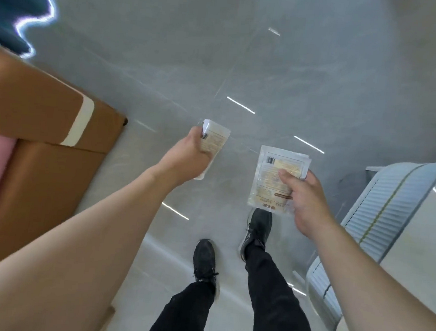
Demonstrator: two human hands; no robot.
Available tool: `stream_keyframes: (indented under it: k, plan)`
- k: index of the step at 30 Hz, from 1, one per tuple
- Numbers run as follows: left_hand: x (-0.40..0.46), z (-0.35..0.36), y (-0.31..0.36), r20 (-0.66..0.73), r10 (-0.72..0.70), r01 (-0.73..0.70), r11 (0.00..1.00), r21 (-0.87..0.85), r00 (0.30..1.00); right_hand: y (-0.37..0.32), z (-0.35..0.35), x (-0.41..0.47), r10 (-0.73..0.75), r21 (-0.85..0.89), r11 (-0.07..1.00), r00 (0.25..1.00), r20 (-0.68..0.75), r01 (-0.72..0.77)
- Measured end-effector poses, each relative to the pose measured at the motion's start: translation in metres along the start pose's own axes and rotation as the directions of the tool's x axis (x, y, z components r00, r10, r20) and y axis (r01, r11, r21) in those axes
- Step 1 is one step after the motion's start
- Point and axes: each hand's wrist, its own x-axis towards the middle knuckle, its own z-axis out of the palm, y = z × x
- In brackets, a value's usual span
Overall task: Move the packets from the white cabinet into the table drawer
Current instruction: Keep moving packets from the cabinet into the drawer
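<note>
Closest to the lens are the two bare forearms, reaching out and down over a grey tiled floor (271,65). The left hand (186,160) is curled round a small bundle of packets (215,141), thumb and fingers wrapped over the near end so that only the far end pokes out. The right hand (305,198) pinches a second bundle of packets (273,177), thumb on the printed face and fingers behind; it looks like more than one packet, though I cannot count them. Both bundles hang in the air above the floor, resting on nothing.

Below them, black trousers and black shoes (205,261) are set in a stride. A brown cardboard box (45,130) with a pale tape strip stands at the left, and something white and ribbed (391,205) sits at the right edge; I cannot tell what it is.

My reading is that this is the carrying leg: packets in hand, person walking, neither the drawer nor the table in sight. Next comes reaching the table, and if the drawer is closed a hand must be freed to pull it.
</note>
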Motion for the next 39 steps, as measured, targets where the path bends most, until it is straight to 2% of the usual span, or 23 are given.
stream_keyframes:
  k: [10, 19, 23, 32, 39]
  plan:
    - [0.12, 0.016, 0.194, 0.127, 0.138, -0.157, 0.975, 0.156, 0.982, -0.119, -0.085, 0.096, 0.025, 0.175, 0.984, 0.995, -0.096, -0.008]
    - [0.236, 0.011, 0.318, 0.24, 0.189, -0.232, 0.959, 0.163, 0.952, -0.204, -0.125, 0.172, 0.068, 0.384, 0.923, 0.981, -0.184, 0.008]
    - [0.271, 0.025, 0.376, 0.29, 0.229, -0.29, 0.939, 0.186, 0.929, -0.231, -0.151, 0.205, 0.073, 0.417, 0.908, 0.967, -0.243, 0.037]
    - [0.314, 0.106, 0.529, 0.424, 0.288, -0.426, 0.861, 0.278, 0.859, -0.281, -0.269, 0.254, 0.154, 0.572, 0.816, 0.924, -0.35, 0.081]
    - [0.333, 0.186, 0.646, 0.546, 0.356, -0.581, 0.75, 0.316, 0.758, -0.306, -0.366, 0.279, 0.241, 0.688, 0.716, 0.883, -0.404, 0.12]
